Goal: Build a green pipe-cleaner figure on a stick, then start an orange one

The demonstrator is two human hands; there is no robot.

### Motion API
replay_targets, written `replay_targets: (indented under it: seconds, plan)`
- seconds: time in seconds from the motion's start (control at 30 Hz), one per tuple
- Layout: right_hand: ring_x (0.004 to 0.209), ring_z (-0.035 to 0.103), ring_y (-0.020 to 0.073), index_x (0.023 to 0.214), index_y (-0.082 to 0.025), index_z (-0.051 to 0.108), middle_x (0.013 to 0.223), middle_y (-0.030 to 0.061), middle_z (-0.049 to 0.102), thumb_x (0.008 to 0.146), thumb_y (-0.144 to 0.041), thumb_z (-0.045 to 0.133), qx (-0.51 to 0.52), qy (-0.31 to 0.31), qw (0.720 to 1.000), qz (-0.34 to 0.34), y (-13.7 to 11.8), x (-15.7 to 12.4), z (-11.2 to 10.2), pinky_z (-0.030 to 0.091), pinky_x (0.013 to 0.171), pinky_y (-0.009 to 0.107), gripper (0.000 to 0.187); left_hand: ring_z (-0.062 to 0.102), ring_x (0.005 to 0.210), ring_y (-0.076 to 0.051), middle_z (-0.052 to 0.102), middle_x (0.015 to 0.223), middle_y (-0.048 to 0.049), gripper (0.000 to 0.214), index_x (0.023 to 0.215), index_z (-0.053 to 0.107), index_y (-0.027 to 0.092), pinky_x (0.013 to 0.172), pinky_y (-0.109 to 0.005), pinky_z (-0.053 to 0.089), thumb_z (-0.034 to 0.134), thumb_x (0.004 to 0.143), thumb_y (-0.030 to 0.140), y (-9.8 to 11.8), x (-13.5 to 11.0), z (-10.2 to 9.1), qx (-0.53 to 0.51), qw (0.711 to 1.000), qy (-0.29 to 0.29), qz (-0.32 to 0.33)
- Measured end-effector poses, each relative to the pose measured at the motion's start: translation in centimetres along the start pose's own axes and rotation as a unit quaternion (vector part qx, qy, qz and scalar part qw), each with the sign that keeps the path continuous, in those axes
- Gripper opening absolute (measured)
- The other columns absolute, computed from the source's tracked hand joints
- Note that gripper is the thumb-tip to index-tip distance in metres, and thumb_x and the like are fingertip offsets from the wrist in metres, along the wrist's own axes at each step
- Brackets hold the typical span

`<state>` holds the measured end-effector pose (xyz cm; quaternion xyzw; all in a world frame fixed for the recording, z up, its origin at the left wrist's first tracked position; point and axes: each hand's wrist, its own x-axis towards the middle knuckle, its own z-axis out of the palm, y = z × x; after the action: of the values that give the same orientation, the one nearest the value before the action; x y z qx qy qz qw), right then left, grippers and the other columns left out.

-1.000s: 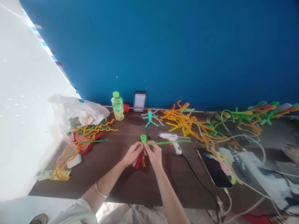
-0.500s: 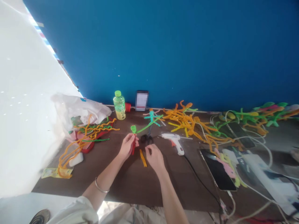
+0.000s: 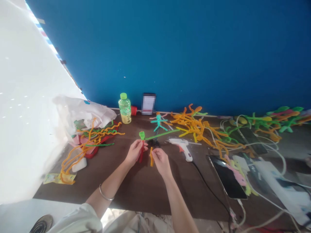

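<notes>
With the hands at the centre of the clock and the wall at twelve, a crumpled white plastic bag [image 3: 82,113] slumps at ten, and a loose tangle of orange pipe cleaners [image 3: 85,150] spills toward eight beside a white block [image 3: 79,165]. A green-capped drink bottle [image 3: 124,108] stands at eleven. The left hand [image 3: 134,152] is closed around a red pipe-cleaner bundle [image 3: 141,156], whose green tip [image 3: 142,135] sticks up, with a long green stem [image 3: 161,135] running out toward three. The right hand [image 3: 161,162] is nearly closed, its fingertips [image 3: 154,154] pinching a short orange piece [image 3: 151,157] upright just beside the bundle. Dark scissors [image 3: 155,143] sit just beyond the hands, a white glue gun [image 3: 182,148] lies near three, and a black phone [image 3: 227,176] lies at four.

A slack pinch could drop the short piece, and a careless swing of the stem could snag the glue gun's nozzle or a teal pipe-cleaner figure [image 3: 158,122] at twelve.

Compared with the earlier frame, the orange piece has left the table for the right hand, and the green stem has dropped from a slant to nearly level.
</notes>
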<state>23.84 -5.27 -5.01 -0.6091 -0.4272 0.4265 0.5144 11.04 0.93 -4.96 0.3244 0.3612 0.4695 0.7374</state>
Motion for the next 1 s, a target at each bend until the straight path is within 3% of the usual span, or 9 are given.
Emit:
replay_targets:
  seconds: [0.2, 0.3, 0.47, 0.6, 0.77, 1.0]
  plan:
    - [0.063, 0.059, 0.0146, 0.085, -0.017, 0.057, 0.073, 0.0042, 0.063, 0.064, -0.037, 0.068, 0.117, 0.000, 0.992, 0.052, -0.8, -0.1, 0.5, 0.043, 0.048, 0.022, 0.031, 0.059, 0.064, -0.009, 0.062, 0.077, -0.0028, 0.033, 0.087, 0.055, 0.013, 0.060, -0.021, 0.046, 0.063, 0.069, 0.040, -0.5, -0.8, 0.5, 0.064, 0.997, -0.033, -0.014]
    - [0.055, 0.055, 0.0113, 0.081, -0.017, 0.058, 0.069, 0.0021, 0.062, 0.062, -0.035, 0.070, 0.130, 0.007, 0.990, 0.058, -1.1, -0.2, 0.7, 0.040, 0.043, 0.020, 0.029, 0.054, 0.055, -0.007, 0.058, 0.068, 0.0007, 0.033, 0.087, 0.055, 0.013, 0.053, -0.018, 0.043, 0.059, 0.072, 0.042, -1.0, -1.1, 0.7, 0.110, 0.993, -0.039, -0.001]
    - [0.047, 0.050, 0.0080, 0.077, -0.016, 0.059, 0.060, -0.0014, 0.059, 0.064, -0.033, 0.069, 0.169, 0.002, 0.983, 0.067, -1.5, -0.3, 1.0, 0.039, 0.041, 0.020, 0.023, 0.055, 0.055, -0.009, 0.059, 0.071, -0.0015, 0.036, 0.090, 0.056, 0.013, 0.053, -0.021, 0.043, 0.057, 0.073, 0.044, -1.2, -1.4, 0.9, 0.146, 0.986, -0.074, -0.008]
    - [0.047, 0.049, 0.0082, 0.077, -0.016, 0.060, 0.057, -0.0018, 0.058, 0.064, -0.031, 0.069, 0.200, -0.008, 0.976, 0.082, -1.7, -0.4, 0.9, 0.038, 0.042, 0.020, 0.022, 0.055, 0.050, -0.011, 0.057, 0.063, -0.0007, 0.035, 0.092, 0.055, 0.012, 0.051, -0.024, 0.044, 0.058, 0.073, 0.041, -0.8, -1.6, 1.0, 0.099, 0.989, -0.107, -0.023]
    - [0.044, 0.046, 0.0062, 0.076, -0.016, 0.061, 0.057, -0.0023, 0.058, 0.064, -0.027, 0.068, 0.208, -0.009, 0.975, 0.081, -1.6, -0.4, 0.9, 0.034, 0.040, 0.018, 0.018, 0.058, 0.057, -0.014, 0.061, 0.071, -0.0033, 0.036, 0.096, 0.056, 0.012, 0.057, -0.027, 0.046, 0.068, 0.065, 0.028, -0.6, -1.7, 0.8, 0.033, 0.988, -0.143, -0.056]
    - [0.045, 0.046, 0.0058, 0.077, -0.016, 0.059, 0.061, -0.0014, 0.061, 0.064, -0.029, 0.068, 0.233, 0.002, 0.969, 0.088, -1.6, -0.4, 0.6, 0.033, 0.042, 0.018, 0.020, 0.058, 0.073, -0.014, 0.061, 0.084, -0.0058, 0.037, 0.096, 0.059, 0.014, 0.068, -0.025, 0.046, 0.071, 0.062, 0.022, -0.4, -1.9, 0.9, 0.028, 0.985, -0.167, -0.024]
